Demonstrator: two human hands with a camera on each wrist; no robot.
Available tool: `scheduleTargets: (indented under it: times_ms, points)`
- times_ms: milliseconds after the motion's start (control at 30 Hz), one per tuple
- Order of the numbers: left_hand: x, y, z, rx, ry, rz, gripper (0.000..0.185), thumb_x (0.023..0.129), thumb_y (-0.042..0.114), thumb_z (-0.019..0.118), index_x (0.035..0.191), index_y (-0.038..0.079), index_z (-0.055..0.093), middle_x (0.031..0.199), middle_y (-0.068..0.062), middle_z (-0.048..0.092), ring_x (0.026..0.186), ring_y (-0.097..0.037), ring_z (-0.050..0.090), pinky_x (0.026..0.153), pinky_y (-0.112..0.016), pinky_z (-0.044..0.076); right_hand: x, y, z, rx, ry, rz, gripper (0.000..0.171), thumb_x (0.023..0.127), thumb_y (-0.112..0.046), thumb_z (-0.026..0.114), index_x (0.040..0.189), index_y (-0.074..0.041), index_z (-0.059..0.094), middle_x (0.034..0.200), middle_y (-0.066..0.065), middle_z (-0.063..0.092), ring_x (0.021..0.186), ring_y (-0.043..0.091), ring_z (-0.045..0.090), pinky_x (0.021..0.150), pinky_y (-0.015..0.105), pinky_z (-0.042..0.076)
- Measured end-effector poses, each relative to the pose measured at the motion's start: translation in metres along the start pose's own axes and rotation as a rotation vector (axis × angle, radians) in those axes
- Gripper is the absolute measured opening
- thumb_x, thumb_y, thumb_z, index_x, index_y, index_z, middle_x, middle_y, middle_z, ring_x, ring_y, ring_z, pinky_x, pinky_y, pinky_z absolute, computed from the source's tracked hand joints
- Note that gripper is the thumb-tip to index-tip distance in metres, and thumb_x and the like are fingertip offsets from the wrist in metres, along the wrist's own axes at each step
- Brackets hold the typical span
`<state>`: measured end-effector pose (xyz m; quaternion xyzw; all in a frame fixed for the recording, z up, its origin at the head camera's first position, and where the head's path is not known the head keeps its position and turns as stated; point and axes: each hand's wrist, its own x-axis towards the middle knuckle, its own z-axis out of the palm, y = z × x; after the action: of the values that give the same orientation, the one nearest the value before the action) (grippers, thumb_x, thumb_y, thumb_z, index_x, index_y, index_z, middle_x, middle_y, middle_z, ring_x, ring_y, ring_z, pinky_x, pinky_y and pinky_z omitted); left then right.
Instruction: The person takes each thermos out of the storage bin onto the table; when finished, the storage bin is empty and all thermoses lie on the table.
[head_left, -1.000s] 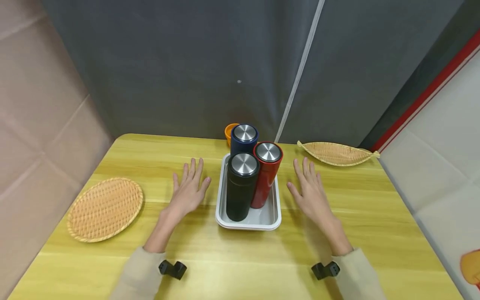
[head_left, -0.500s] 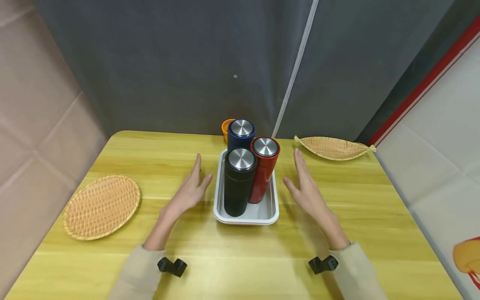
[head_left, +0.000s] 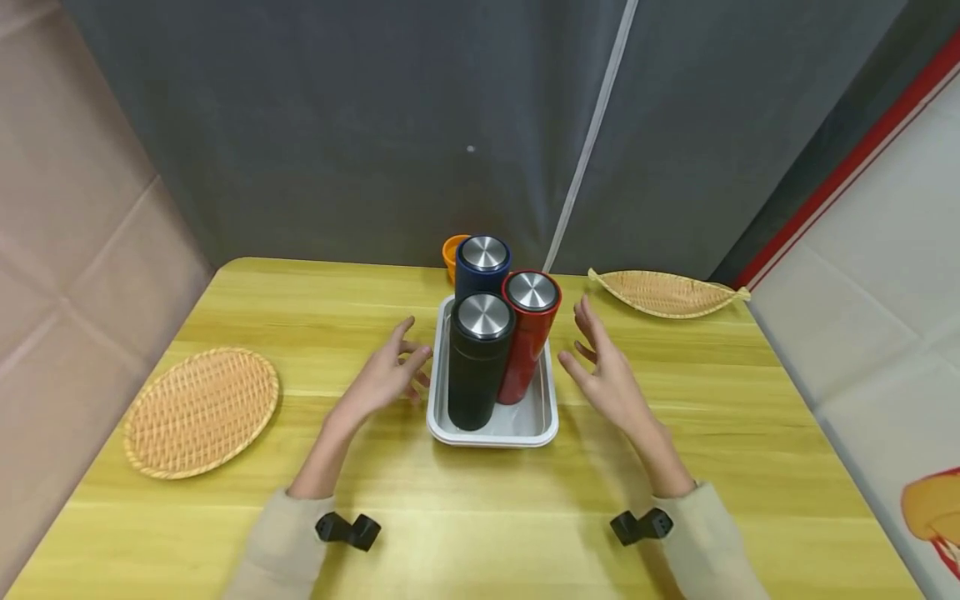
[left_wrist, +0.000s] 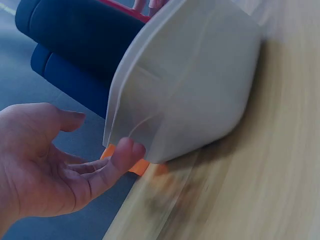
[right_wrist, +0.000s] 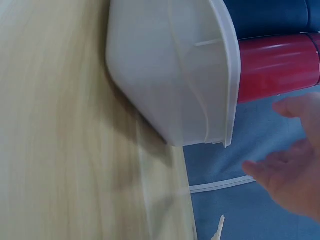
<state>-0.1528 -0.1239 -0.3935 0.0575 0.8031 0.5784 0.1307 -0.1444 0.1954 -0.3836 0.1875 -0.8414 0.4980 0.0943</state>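
Three tall metal-capped flasks, black [head_left: 477,360], red [head_left: 527,333] and dark blue [head_left: 481,265], stand upright in the shallow white plastic tray [head_left: 491,432] at the middle of my yellow wooden desk [head_left: 480,517]. My left hand [head_left: 384,379] hovers just beside the tray's left wall, fingers spread and loose, holding nothing; my right hand [head_left: 607,375] mirrors it on the right, open too. I'd say grip both long walls low and evenly, so the flasks don't topple.
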Motion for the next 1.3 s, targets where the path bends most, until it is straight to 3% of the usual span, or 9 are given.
scheduleTargets:
  times_ms: [200, 433, 600, 900, 1300]
  points:
    - [-0.004, 0.000, 0.004, -0.111, -0.017, -0.021, 0.058, 0.099, 0.017, 0.051, 0.148, 0.000, 0.026, 0.114, -0.025, 0.056, 0.071, -0.038, 0.064, 0.063, -0.056, 0.057, 0.002, -0.011, 0.002, 0.113, -0.046, 0.011, 0.072, 0.090, 0.000, 0.064, 0.152, -0.008, 0.027, 0.151, 0.012, 0.034, 0.135, 0.027, 0.037, 0.102, 0.041, 0.044]
    - [-0.015, -0.008, 0.011, -0.225, -0.058, -0.075, 0.054, 0.096, 0.013, 0.056, 0.144, 0.003, 0.034, 0.110, -0.022, 0.055, 0.074, -0.029, 0.062, 0.063, -0.053, 0.057, 0.007, -0.024, 0.010, 0.215, -0.052, 0.011, 0.072, 0.086, 0.004, 0.067, 0.148, -0.004, 0.032, 0.147, 0.014, 0.039, 0.129, 0.031, 0.044, 0.098, 0.042, 0.047]
    - [-0.021, -0.012, 0.015, -0.290, -0.066, -0.046, 0.057, 0.092, 0.004, 0.057, 0.145, 0.002, 0.033, 0.108, -0.021, 0.050, 0.073, -0.029, 0.062, 0.058, -0.046, 0.059, 0.012, -0.029, 0.018, 0.220, -0.032, 0.059, 0.072, 0.084, 0.002, 0.071, 0.145, 0.001, 0.033, 0.142, 0.018, 0.043, 0.126, 0.032, 0.047, 0.098, 0.042, 0.047]
    - [-0.025, -0.019, 0.021, -0.350, -0.030, -0.026, 0.060, 0.089, -0.002, 0.057, 0.144, 0.004, 0.037, 0.110, -0.020, 0.048, 0.068, -0.023, 0.060, 0.054, -0.037, 0.058, 0.013, -0.029, 0.036, 0.232, 0.015, 0.033, 0.072, 0.081, 0.002, 0.074, 0.142, 0.000, 0.034, 0.135, 0.018, 0.047, 0.122, 0.031, 0.048, 0.102, 0.042, 0.044]
    - [-0.023, -0.024, 0.020, -0.421, -0.044, -0.028, 0.061, 0.089, -0.004, 0.057, 0.145, 0.005, 0.036, 0.111, -0.019, 0.048, 0.069, -0.022, 0.060, 0.052, -0.029, 0.056, 0.014, -0.031, 0.037, 0.216, 0.052, 0.049, 0.070, 0.080, -0.001, 0.076, 0.139, -0.001, 0.038, 0.132, 0.015, 0.051, 0.118, 0.026, 0.051, 0.097, 0.038, 0.049]
